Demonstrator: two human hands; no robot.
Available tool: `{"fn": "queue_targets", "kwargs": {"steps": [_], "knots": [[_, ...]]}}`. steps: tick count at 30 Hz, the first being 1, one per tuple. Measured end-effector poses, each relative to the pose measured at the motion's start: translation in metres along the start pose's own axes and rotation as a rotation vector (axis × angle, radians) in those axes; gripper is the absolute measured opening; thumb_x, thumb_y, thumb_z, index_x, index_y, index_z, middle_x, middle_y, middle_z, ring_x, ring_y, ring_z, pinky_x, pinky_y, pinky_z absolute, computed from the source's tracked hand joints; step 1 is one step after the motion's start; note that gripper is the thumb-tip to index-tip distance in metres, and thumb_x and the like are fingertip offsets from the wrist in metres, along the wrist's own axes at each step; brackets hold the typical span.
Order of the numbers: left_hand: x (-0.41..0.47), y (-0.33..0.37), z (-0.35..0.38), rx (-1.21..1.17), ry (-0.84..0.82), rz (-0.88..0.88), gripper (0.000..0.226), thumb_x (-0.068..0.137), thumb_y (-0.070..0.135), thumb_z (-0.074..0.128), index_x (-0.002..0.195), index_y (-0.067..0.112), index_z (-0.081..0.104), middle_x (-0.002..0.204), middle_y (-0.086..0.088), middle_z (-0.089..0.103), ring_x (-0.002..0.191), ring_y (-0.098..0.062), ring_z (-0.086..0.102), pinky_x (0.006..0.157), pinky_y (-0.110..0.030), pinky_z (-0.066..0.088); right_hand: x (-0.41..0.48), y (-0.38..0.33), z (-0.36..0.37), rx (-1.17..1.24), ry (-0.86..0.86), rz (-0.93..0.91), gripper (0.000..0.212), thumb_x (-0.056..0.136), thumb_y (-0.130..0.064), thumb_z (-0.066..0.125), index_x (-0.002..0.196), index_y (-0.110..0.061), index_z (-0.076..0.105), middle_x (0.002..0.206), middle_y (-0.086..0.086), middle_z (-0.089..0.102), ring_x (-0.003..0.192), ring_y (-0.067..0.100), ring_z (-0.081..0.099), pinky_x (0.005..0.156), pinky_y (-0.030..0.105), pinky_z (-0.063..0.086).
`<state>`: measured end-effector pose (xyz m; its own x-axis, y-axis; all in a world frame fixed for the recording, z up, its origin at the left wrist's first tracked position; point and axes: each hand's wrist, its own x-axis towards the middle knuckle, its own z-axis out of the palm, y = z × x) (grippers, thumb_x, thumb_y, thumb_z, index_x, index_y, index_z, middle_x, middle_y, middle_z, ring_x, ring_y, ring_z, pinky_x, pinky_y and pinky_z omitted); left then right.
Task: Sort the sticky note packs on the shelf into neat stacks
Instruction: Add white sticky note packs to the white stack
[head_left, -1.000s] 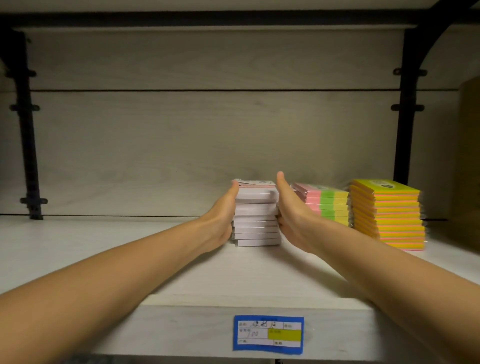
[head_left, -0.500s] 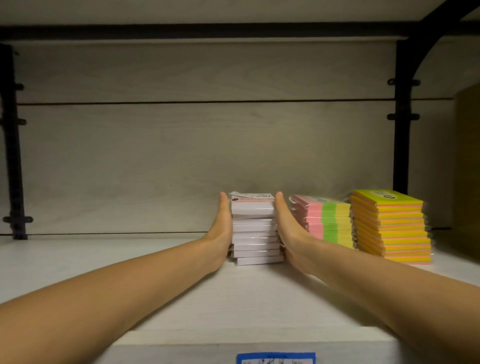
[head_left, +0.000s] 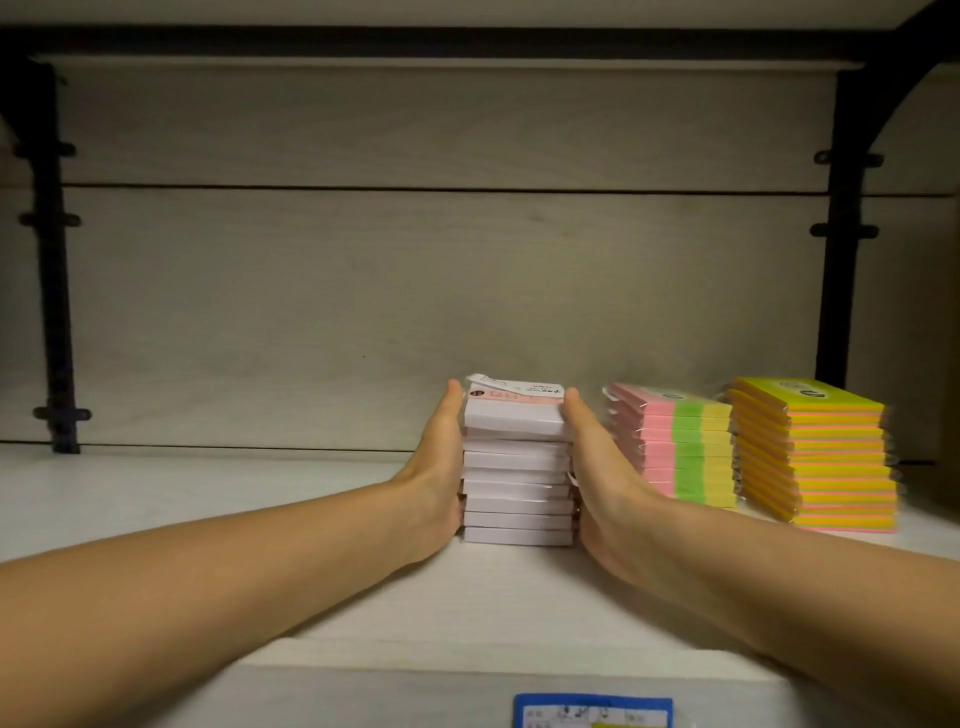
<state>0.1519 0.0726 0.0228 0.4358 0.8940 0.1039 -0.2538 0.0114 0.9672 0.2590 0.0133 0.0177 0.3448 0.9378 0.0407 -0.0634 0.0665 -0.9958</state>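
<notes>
Head view. White stack of sticky note packs (head_left: 517, 467) stands mid-shelf (head_left: 208, 499), just left of the pink-green-yellow stack (head_left: 685, 452). The yellow-orange stack (head_left: 826, 457) stands further right, near the right black upright (head_left: 841, 234).

Left hand (head_left: 436, 467) lies flat against the white stack's left side and right hand (head_left: 602, 478) flat against its right side. Fingers straight, not curled round any pack; the stack is pressed between the two palms. Both thumbs reach up to the top pack. The far fingertips are hidden behind the stack.

Against 1.0 s ago: the hands sat lower and more angled on the stack then; now they stand upright along its sides. Against 0.5 s ago: hand placement is much the same, and the stack has not shifted on the shelf. Front edges of the packs are not fully flush, the lower ones sitting slightly to the right.

Blue price label (head_left: 592, 714) on the shelf's front edge is cut off by the bottom border; 1.0 s ago it showed whole.
</notes>
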Motion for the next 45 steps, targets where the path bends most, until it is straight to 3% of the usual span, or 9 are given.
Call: {"fn": "queue_targets", "kwargs": {"steps": [4,14,17,23,27,30,35,41,45], "knots": [[-0.028,0.008,-0.026,0.025,-0.027,0.001,0.064,0.09,0.064,0.025,0.082,0.018,0.07,0.06,-0.003,0.073,0.053,-0.018,0.07,0.056,-0.025,0.054,-0.024,-0.002,0.019,-0.002,-0.079,-0.009,0.051,0.087,-0.066,0.034,0.084,-0.027,0.067,0.085,-0.011,0.068,0.081,0.006,0.063,0.095,0.034,0.047],[-0.078,0.027,-0.084,0.051,-0.042,0.015,0.06,0.09,0.059,0.029,0.087,0.019,0.073,0.09,-0.007,0.077,0.081,-0.022,0.073,0.075,-0.033,0.054,-0.065,0.0,0.078,-0.046,-0.207,0.036,0.057,0.086,-0.067,0.031,0.119,-0.031,0.061,0.123,-0.004,0.064,0.113,0.015,0.059,0.108,0.039,0.039],[-0.08,0.028,-0.093,0.078,-0.066,0.024,0.066,0.089,0.063,0.026,0.083,0.018,0.073,0.086,-0.007,0.076,0.076,-0.022,0.072,0.073,-0.033,0.052,-0.073,-0.004,0.083,-0.094,-0.209,0.025,0.059,0.086,-0.069,0.028,0.12,-0.033,0.059,0.115,-0.007,0.067,0.093,0.01,0.064,0.087,0.029,0.051],[-0.077,0.029,-0.099,0.094,-0.066,0.053,0.072,0.082,0.074,0.025,0.075,0.017,0.067,0.069,-0.005,0.064,0.057,-0.02,0.057,0.065,-0.024,0.043,-0.083,-0.016,0.08,0.007,-0.162,-0.055,0.082,0.091,-0.063,0.017,0.024,-0.037,0.056,0.028,-0.021,0.05,0.023,-0.002,0.048,0.026,0.013,0.04],[-0.075,0.027,-0.089,0.084,-0.055,0.05,0.061,0.084,0.065,0.035,0.074,0.021,0.076,0.076,-0.005,0.076,0.069,-0.024,0.072,0.068,-0.032,0.057,-0.064,-0.009,0.085,-0.018,-0.149,-0.054,0.065,0.087,-0.07,0.018,0.077,-0.035,0.071,0.041,-0.019,0.059,0.034,-0.002,0.055,0.033,0.01,0.04],[-0.075,0.027,-0.086,0.076,-0.018,0.044,0.05,0.083,0.058,0.041,0.079,0.021,0.074,0.074,-0.005,0.076,0.07,-0.026,0.072,0.07,-0.034,0.056,-0.058,-0.005,0.09,-0.104,-0.075,-0.015,0.068,0.083,-0.075,0.021,0.12,-0.032,0.058,0.097,-0.013,0.062,0.065,0.004,0.052,0.054,0.022,0.038],[-0.072,0.028,-0.086,0.113,0.011,0.07,0.05,0.083,0.058,0.041,0.066,0.02,0.07,0.06,-0.001,0.073,0.05,-0.019,0.068,0.058,-0.026,0.053,-0.063,-0.011,0.095,-0.168,-0.037,-0.011,0.065,0.083,-0.075,0.017,0.099,-0.03,0.061,0.093,-0.009,0.06,0.069,0.007,0.05,0.061,0.022,0.038],[-0.08,0.03,-0.088,0.111,-0.042,0.126,0.071,0.09,0.06,0.03,0.042,0.026,0.07,0.031,0.001,0.053,0.025,-0.01,0.049,0.031,-0.007,0.034,-0.068,-0.012,0.088,-0.143,-0.088,-0.156,0.071,0.084,-0.073,0.023,0.147,-0.041,0.016,0.155,-0.018,0.019,0.139,0.007,0.027,0.114,0.04,0.022],[-0.08,0.035,-0.08,0.116,0.009,0.153,0.052,0.085,0.064,0.04,0.11,0.027,0.067,0.094,-0.002,0.075,0.08,-0.018,0.073,0.065,-0.026,0.057,-0.068,-0.013,0.089,-0.129,-0.13,-0.212,0.06,0.089,-0.066,0.021,0.144,-0.041,0.024,0.144,-0.023,0.035,0.126,-0.001,0.038,0.11,0.034,0.025]]}}
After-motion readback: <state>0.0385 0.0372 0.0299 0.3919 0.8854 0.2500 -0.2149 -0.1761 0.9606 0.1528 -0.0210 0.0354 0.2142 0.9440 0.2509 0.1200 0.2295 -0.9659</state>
